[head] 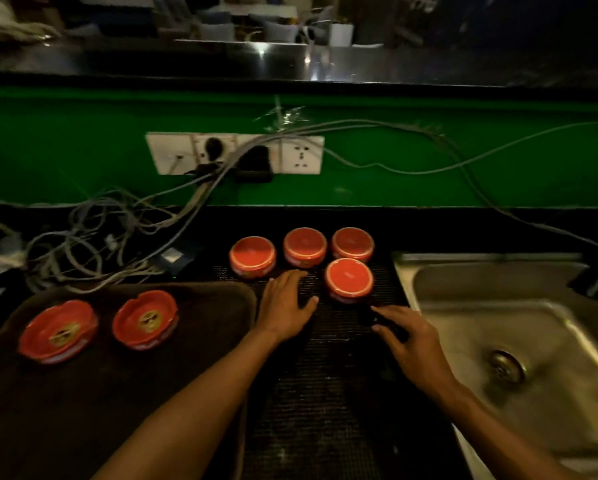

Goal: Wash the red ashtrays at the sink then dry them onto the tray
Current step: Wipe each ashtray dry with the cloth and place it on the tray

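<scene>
Red ashtray [349, 279] just beyond both hands' fingers [292, 276]; fingers spread, holding nothing.

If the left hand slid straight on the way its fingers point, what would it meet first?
Probably the upside-down red ashtray in the middle of the back row: the left hand lies flat on the black mat, fingers aimed up-right at it. Depth is unclear, so it could pass between ashtrays.

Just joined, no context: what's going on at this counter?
A person is working through red ashtrays beside a sink. Two ashtrays sit right side up on the dark tray. Four more sit upside down on the black mat. The left hand rests flat on the mat, holding nothing. The right hand lies over something dark; too dim to identify.
</scene>
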